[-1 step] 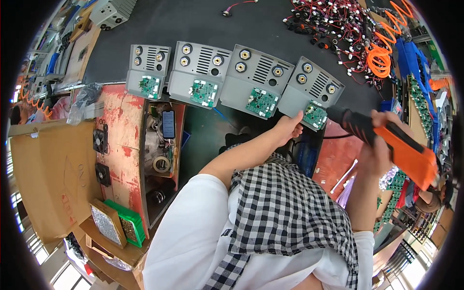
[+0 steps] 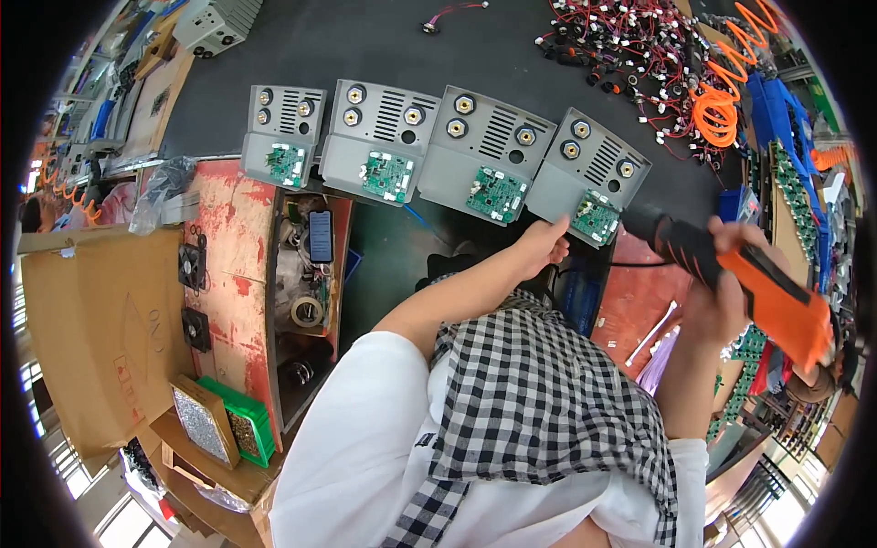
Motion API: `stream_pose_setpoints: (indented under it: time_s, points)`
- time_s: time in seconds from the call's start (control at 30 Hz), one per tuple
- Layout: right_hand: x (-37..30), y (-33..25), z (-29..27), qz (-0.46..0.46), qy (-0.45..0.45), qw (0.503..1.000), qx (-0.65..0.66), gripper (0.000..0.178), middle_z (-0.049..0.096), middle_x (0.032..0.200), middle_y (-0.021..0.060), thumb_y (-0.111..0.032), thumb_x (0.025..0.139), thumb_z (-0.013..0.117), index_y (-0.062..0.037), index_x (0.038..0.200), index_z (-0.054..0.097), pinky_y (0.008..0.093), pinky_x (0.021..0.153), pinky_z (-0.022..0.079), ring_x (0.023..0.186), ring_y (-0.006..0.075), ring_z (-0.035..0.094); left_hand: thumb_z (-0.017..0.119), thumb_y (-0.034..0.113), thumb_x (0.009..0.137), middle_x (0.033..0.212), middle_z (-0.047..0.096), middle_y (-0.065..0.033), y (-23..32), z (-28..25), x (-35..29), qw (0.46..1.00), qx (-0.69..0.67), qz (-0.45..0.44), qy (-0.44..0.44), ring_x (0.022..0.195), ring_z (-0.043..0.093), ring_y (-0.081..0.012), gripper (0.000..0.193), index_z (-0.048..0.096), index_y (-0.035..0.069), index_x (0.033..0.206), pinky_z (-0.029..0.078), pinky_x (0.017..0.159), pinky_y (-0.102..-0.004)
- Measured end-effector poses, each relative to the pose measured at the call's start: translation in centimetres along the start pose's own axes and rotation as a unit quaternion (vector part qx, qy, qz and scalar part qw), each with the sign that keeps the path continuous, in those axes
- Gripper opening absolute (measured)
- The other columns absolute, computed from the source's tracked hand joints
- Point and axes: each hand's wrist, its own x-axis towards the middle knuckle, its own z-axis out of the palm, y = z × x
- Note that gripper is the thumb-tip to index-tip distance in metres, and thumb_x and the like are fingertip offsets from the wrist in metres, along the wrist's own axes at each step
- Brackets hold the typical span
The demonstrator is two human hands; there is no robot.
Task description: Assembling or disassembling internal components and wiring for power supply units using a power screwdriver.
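Four bent grey metal panels stand in a row along the bench's near edge, each bearing a green circuit board, slots and round brass-centred fittings. At the right end of the row, my left hand [image 2: 546, 245] pinches the near edge of the rightmost grey panel [image 2: 559, 190], its thumb beside that panel's circuit board [image 2: 595, 217]. My right hand [image 2: 726, 283] is wrapped round an orange-and-black power screwdriver [image 2: 776, 297]. The tool's black nose points left toward that board; whether its tip touches is unclear.
A heap of wired connectors [image 2: 630, 68] lies at the far right beside a coiled orange hose [image 2: 715, 119]. Left of me, a red worn cabinet [image 2: 228, 274] holds a phone [image 2: 320, 236] and a tape roll [image 2: 306, 312]. A large cardboard box [image 2: 100, 329] stands farther left.
My right hand and the power screwdriver have shifted slightly right, away from the rightmost board. My left hand has stayed on the panel's edge.
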Motion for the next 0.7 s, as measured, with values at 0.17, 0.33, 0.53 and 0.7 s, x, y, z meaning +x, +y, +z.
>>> stream_pose_setpoints:
  time_s: [0.17, 0.33, 0.53, 0.7]
  points:
    - [-3.7, -3.1, -0.8, 0.012, -0.025, 0.998, 0.05, 0.037, 0.048, 0.093, 0.0067, -0.012, 0.062, 0.061, -0.011, 0.094, 0.042, 0.0397, 0.082, 0.038, 0.076, 0.0187, 0.046, 0.039, 0.019, 0.086, 0.078, 0.053, -0.0075, 0.3, -2.3, -5.6, 0.994, 0.064, 0.03, -0.083, 0.067, 0.051, -0.0151, 0.016, 0.043, 0.004, 0.089, 0.042, 0.059, -0.0262]
    - [-6.2, -3.5, 1.7, 0.06, -0.015, 0.992, 0.107, 0.041, 0.048, 0.091, 0.0062, -0.016, 0.061, 0.063, -0.0109, 0.094, 0.04, 0.0362, 0.076, 0.04, 0.071, 0.018, 0.046, 0.035, 0.014, 0.087, 0.08, 0.055, -0.0093, 1.9, -2.1, -11.7, 0.992, 0.056, 0.048, -0.105, 0.068, 0.053, -0.0156, 0.012, 0.043, 0.005, 0.088, 0.043, 0.06, -0.0247]
    - [-6.6, -4.4, 4.0, 0.055, -0.018, 0.99, 0.131, 0.044, 0.048, 0.092, 0.0055, -0.016, 0.061, 0.065, -0.0129, 0.096, 0.039, 0.0375, 0.074, 0.038, 0.071, 0.0168, 0.046, 0.045, 0.015, 0.084, 0.076, 0.056, -0.006, 2.8, -4.2, -13.6, 0.991, -0.001, 0.081, -0.11, 0.067, 0.054, -0.0135, 0.011, 0.05, 0.005, 0.084, 0.044, 0.06, -0.0235]
    - [-6.3, -4.4, 6.8, 0.064, -0.015, 0.99, 0.121, 0.043, 0.047, 0.093, 0.0045, -0.016, 0.061, 0.064, -0.0121, 0.097, 0.04, 0.0384, 0.081, 0.038, 0.074, 0.0159, 0.045, 0.052, 0.011, 0.081, 0.073, 0.056, -0.004, 4.7, -5.6, -14.3, 0.984, -0.096, 0.073, -0.131, 0.065, 0.054, -0.0116, 0.01, 0.056, 0.003, 0.085, 0.045, 0.059, -0.022]
